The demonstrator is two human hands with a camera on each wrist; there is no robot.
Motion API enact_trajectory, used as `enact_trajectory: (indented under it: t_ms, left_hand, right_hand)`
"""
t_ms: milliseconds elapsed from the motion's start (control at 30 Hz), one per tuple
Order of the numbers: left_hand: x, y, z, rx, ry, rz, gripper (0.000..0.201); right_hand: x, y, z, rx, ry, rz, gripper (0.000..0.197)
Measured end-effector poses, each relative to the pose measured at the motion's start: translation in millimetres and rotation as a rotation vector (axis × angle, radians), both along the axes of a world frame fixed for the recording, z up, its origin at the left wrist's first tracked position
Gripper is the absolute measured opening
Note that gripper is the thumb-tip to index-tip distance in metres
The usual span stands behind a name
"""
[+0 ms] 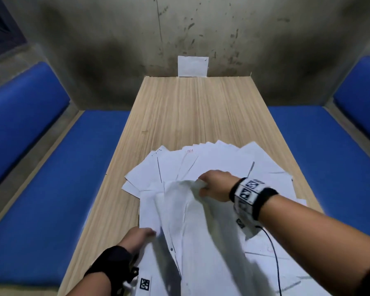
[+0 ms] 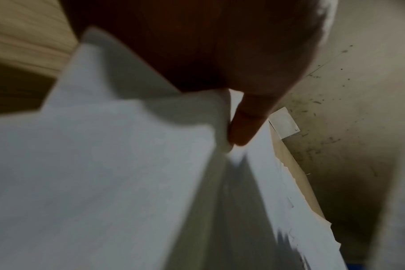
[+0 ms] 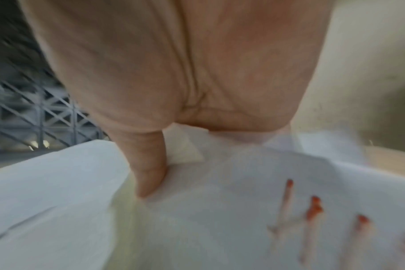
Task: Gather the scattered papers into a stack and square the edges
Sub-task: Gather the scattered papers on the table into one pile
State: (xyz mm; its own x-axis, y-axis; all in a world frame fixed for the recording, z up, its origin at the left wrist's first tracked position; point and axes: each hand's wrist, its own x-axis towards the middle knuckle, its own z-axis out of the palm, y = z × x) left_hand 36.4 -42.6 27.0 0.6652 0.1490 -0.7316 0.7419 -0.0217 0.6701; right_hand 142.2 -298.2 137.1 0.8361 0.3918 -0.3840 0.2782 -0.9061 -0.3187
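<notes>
Thin white papers [image 1: 212,165] lie fanned out on the near end of a long wooden table [image 1: 192,107]. Some sheets bend upward, soft and floppy. The right hand [image 1: 216,184] reaches left across the pile, with its fingers curled round the lifted sheets' far edge. The left hand [image 1: 137,238] pinches their near left edge with its thumb [image 2: 245,126].

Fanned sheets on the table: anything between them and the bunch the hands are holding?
Nothing visible. The fanned sheets lie on bare wooden table, directly beyond the lifted bunch, which the right hand and left hand grip. The only other item is a white card at the far wall.
</notes>
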Motion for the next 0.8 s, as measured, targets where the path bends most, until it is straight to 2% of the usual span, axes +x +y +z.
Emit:
enact_trajectory:
  t_ms: [67, 133, 200, 267, 367, 433, 500, 600, 633, 733, 800]
  left_hand:
    - [4, -2, 1, -0.096, -0.013, 0.097, 0.043]
    - [6, -3, 4, -0.180, -0.033, 0.086, 0.046]
    - [7, -4, 13, -0.142, -0.032, 0.008, 0.054]
    - [6, -7, 9, -0.092, -0.083, 0.006, 0.047]
    - [2, -10, -7, -0.070, -0.130, 0.016, 0.060]
    - [1, -8, -15, -0.009, -0.122, 0.005, 0.052]
    - [0, 1, -22, -0.043, -0.094, 0.071, 0.044]
    - [-2, 19, -30, -0.159, -0.017, 0.116, 0.043]
    - [-3, 24, -32, -0.211, 0.025, 0.131, 0.038]
    - [-7, 26, -28, -0.359, 0.108, 0.135, 0.032]
    - [-8, 17, -16, -0.370, 0.107, 0.039, 0.027]
  right_hand:
    - [9, 21, -31, -0.043, 0.033, -0.019, 0.020]
    - [13, 39, -53, -0.036, 0.060, -0.048, 0.016]
    - [17, 52, -71, -0.019, 0.068, -0.089, 0.008]
    - [20, 59, -85, 0.005, 0.063, -0.151, 0.005]
    - [21, 60, -90, 0.088, 0.054, -0.235, 0.014]
    - [19, 47, -92, 0.195, 0.006, -0.378, 0.036]
    - [9, 20, -93, 0.338, -0.052, -0.627, 0.056]
    - [-25, -18, -96, 0.471, 0.008, -0.894, 0.067]
    - [-41, -23, -95, 0.530, 0.068, -0.927, 0.064]
    - [-76, -12, -90, 0.771, 0.275, -0.945, 0.034]
    - [-85, -2, -97, 0.789, 0.338, -0.954, 0.035]
